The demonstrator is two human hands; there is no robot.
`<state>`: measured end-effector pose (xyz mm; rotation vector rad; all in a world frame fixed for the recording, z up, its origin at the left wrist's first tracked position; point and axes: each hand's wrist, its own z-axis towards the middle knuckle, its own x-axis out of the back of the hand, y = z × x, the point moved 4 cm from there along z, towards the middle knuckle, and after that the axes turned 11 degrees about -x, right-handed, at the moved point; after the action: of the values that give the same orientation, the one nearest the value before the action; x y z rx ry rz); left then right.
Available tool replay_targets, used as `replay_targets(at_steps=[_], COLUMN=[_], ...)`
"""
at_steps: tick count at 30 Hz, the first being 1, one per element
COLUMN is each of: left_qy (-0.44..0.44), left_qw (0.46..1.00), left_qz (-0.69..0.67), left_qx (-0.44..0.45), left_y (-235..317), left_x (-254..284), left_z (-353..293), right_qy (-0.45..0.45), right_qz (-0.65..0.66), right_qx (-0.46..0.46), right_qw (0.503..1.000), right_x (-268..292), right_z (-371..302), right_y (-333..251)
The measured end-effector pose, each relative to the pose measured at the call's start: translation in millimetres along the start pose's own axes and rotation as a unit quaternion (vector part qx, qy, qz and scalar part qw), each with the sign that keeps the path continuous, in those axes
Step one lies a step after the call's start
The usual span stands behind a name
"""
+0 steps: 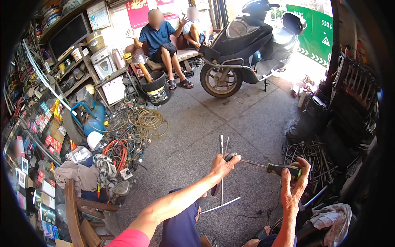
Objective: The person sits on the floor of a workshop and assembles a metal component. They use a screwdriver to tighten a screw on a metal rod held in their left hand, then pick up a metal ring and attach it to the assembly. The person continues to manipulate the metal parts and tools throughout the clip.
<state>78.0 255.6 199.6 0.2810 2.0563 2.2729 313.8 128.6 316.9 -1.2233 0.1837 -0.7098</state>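
My right hand (293, 185) is wrapped round the black-and-green handle of a screwdriver (276, 168), its thin shaft pointing left. The shaft's end reaches a small dark fitting (230, 156) at the thumb of my left hand (222, 166). Closed fingers of that hand hold a long thin metal rod piece (221, 187) that stands nearly upright, with shorter rods beside it at the top. I cannot make out what the piece belongs to. Near its lower end a pale thin strip (221, 205) lies slantwise. My fingers hide part of the fitting.
A black scooter (242, 49) stands ahead. Two people sit on a bench (185, 54), behind a black bucket (155, 88). Coiled hoses (150, 122) and clutter line the left, beside a wooden chair (74, 210). Metal rods (314, 164) are heaped at right, near a rag (331, 220).
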Motion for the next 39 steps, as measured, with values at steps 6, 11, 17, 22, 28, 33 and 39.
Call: replay_targets(at_steps=[6, 11, 17, 22, 28, 33, 39], left_qy=[0.016, 0.009, 0.019, 0.033, 0.03, 0.031, 0.034], left_qw=[1.0, 1.0, 1.0, 0.999, 1.0, 0.999, 0.999], left_qz=[0.016, 0.004, 0.003, -0.009, -0.01, -0.016, -0.007], left_qx=[-0.003, -0.011, -0.017, -0.005, -0.003, -0.015, -0.001], left_y=[-1.0, 2.2, 9.8, 13.0, 8.3, 7.5, 7.6], left_x=[7.1, 7.4, 5.4, 6.3, 7.5, 6.3, 7.0], left_z=[0.8, -0.8, -1.6, -3.4, -2.4, -1.4, -1.4], right_qy=[-0.031, 0.03, 0.027, -0.009, 0.048, 0.034, 0.054], right_qz=[0.041, -0.059, -0.031, -0.004, -0.063, -0.053, 0.001], right_qx=[-0.029, 0.045, -0.001, 0.016, 0.036, 0.016, 0.061], right_qw=[0.998, 0.997, 0.999, 1.0, 0.996, 0.998, 0.997], right_x=[-6.3, -4.0, -1.0, -6.8, -6.8, -3.7, -7.8], right_z=[0.0, 1.0, 0.8, -1.2, -3.7, -3.7, -3.3], right_y=[0.1, 3.4, 12.5, -3.6, -5.0, 1.4, -7.0])
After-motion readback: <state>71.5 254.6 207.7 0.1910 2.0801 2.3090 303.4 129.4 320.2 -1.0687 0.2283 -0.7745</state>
